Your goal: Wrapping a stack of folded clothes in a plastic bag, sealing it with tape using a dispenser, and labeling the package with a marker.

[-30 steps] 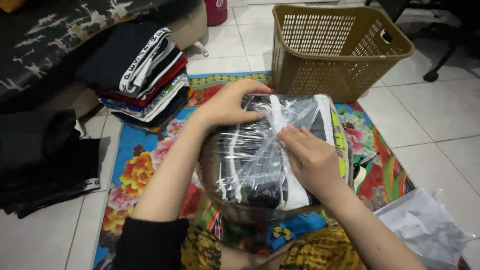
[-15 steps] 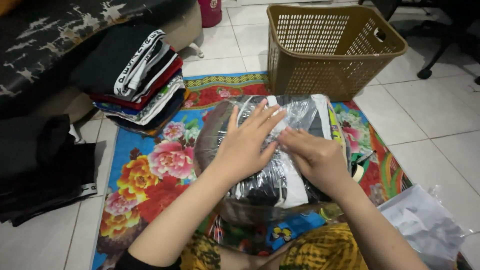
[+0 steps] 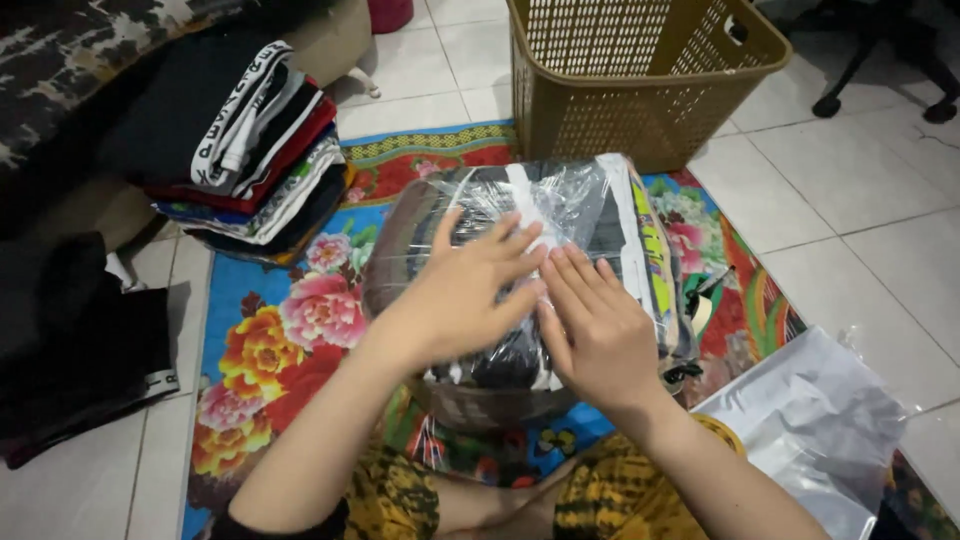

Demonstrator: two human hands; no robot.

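The clothes are already inside the clear plastic bag [image 3: 545, 270] on the flowered mat [image 3: 270, 330], and the left hand [image 3: 462, 292] and right hand [image 3: 598, 335] press flat on it, fingers spread, gripping nothing, the bag apparently not yet sealed.

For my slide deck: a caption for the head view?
Both hands, left hand and right hand, press flat on a plastic-wrapped clothes bundle over a floral mat.

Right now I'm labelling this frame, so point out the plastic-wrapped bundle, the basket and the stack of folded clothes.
bundle [image 3: 600, 200]: head view, on its clear plastic top beyond the hands.
basket [image 3: 610, 110]: head view, on its perforated front wall.
clothes stack [image 3: 250, 160]: head view, on the folded edges facing the mat.
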